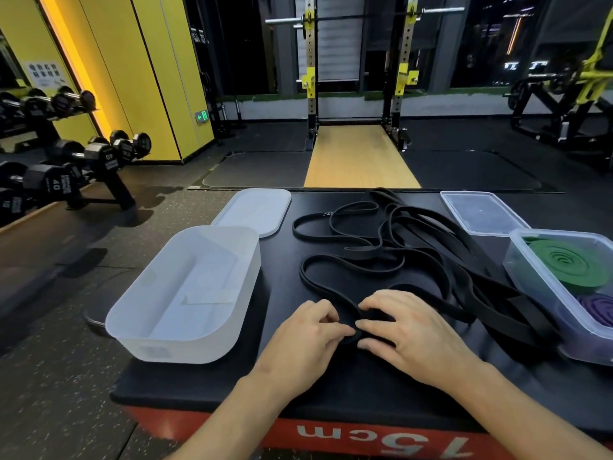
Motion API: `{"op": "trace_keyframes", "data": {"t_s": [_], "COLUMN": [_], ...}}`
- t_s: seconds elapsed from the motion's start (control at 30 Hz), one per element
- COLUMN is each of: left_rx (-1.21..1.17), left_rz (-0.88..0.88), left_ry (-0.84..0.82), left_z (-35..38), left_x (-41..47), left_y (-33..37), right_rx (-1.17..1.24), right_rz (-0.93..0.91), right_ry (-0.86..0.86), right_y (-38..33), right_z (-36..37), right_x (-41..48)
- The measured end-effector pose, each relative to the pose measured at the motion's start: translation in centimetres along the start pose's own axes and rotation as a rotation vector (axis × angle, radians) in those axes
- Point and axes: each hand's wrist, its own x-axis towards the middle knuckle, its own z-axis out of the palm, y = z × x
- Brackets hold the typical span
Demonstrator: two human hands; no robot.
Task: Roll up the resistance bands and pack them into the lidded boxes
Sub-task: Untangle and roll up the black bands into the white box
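Several black resistance bands (391, 247) lie tangled across the black box top (232, 386). At the near end a small black coil (368, 322) is partly rolled. My left hand (306, 340) pinches its left side with curled fingers. My right hand (408, 330) curls over the coil from the right. An empty white box (185, 293) stands at the left, its white lid (255, 210) behind it. At the right a clear box (544, 293) holds a rolled green band (570, 263) and a rolled purple band (597, 308).
A clear lid (481, 212) lies behind the clear box. The surface is a red-sided plyo box marked 15cm (384, 439). A dumbbell rack (66, 167) stands at the left, a squat rack (358, 94) straight ahead.
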Motion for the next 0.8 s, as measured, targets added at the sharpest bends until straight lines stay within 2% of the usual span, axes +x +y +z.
{"op": "trace_keyframes", "data": {"t_s": [0.27, 0.5, 0.63, 0.8], "left_rx": [-0.029, -0.05, -0.056, -0.06], "left_rz": [-0.039, 0.001, 0.051, 0.1], "left_ry": [0.053, 0.095, 0.152, 0.122], "left_z": [0.3, 0.6, 0.3, 0.4], "left_x": [-0.7, -0.4, -0.5, -0.5], "left_y": [-0.2, -1.2, -1.2, -1.2], "right_rx": [-0.015, -0.011, 0.069, 0.118], "right_rz": [-0.102, -0.051, 0.073, 0.037], "right_ry": [-0.034, -0.066, -0.102, -0.174], "right_y": [-0.6, -0.4, -0.8, -0.9], "right_z": [0.7, 0.9, 0.4, 0.5], "right_x": [1.3, 1.3, 1.4, 1.9]}}
